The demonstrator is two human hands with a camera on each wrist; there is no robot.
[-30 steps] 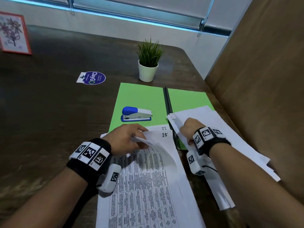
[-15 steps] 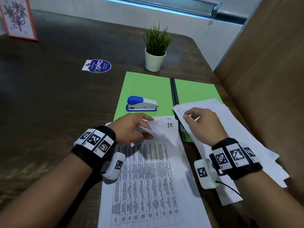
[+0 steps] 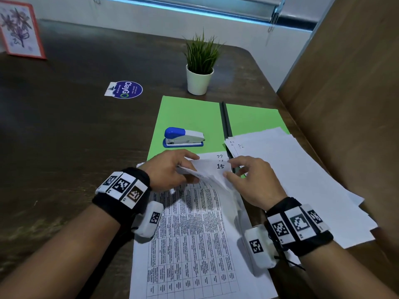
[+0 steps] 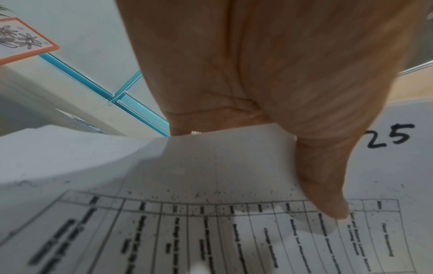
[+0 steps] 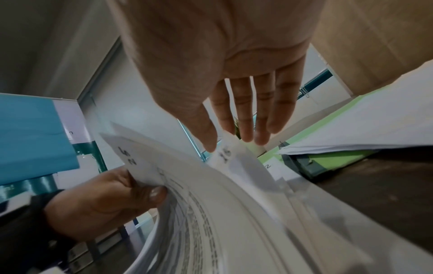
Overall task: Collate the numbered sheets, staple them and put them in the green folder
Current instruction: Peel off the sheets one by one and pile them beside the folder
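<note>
- Leaning at the far left of the dark worktop [image 3: 54, 137] is a picture card [image 3: 19, 31] with an orange edge and a drawn flower.
- A round blue sticker [image 3: 125, 90] lies flat on the worktop, to the right of the card and nearer.
- The left hand [image 3: 167, 169] has its grip closed on the top corners of some numbered sheets [image 3: 190, 234]. The thumb [image 4: 328, 185] lies on top of a page marked 25, and the fingers are under the lifted pages.
- The numbered sheets lie in a pile at the near edge of the worktop. Their far end sits on the green folder [image 3: 190, 117].
- A blue and white stapler [image 3: 183, 138] rests on the left half of the open green folder, just past the left hand.
- A small plant in a white pot [image 3: 199, 79] stands behind the folder.
- The sheet marked 15 [image 3: 216, 169] is lifted up and bent between the two hands.
- The right hand [image 3: 252, 180] touches the corner of that sheet with its thumb and first finger. Its grip is loose, and the other fingers [image 5: 262, 111] are straight and a little spread.
- A second pile of white sheets [image 3: 291, 173] lies spread out on the right, partly over the right half of the folder.
- A brown wall panel [image 3: 356, 104] stands along the right side.
</note>
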